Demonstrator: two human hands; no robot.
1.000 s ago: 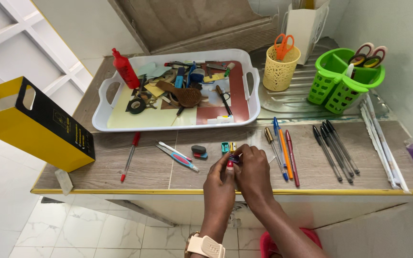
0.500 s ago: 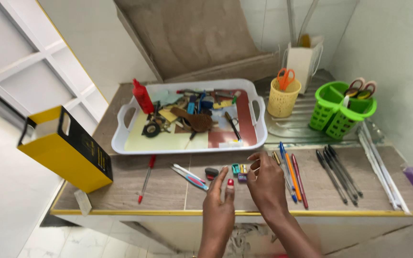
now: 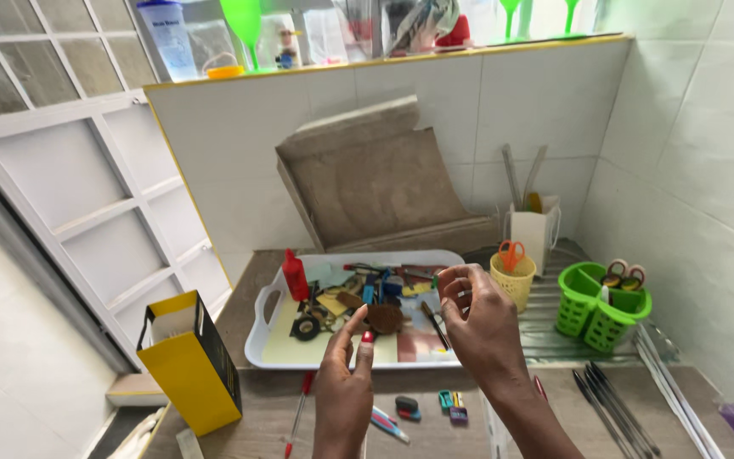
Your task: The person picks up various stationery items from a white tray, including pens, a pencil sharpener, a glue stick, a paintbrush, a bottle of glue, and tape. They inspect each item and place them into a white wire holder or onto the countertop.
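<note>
My left hand (image 3: 346,387) is raised above the counter's front, fingers straight and apart, holding nothing. My right hand (image 3: 476,321) hovers with spread fingers over the right end of a white tray (image 3: 263,344), also holding nothing. The tray holds a red bottle (image 3: 296,276), a black tape roll (image 3: 305,327), a brown piece (image 3: 383,318) and several small stationery items. Below my hands, on the wood-look counter (image 3: 252,429), lie small sharpeners (image 3: 452,406), a dark eraser (image 3: 406,406) and a red pen (image 3: 297,418).
A yellow and black box (image 3: 190,361) stands at the counter's left end. A yellow cup with orange scissors (image 3: 511,270), a white bag (image 3: 535,231) and a green basket (image 3: 601,313) stand at the right. Black pens (image 3: 615,410) lie at the front right. A brown board (image 3: 375,183) leans on the wall.
Both hands let go of the small sharpener at the counter's front and rose, fingers spreading. The view tilted up, so the wall, window and shelf now show.
</note>
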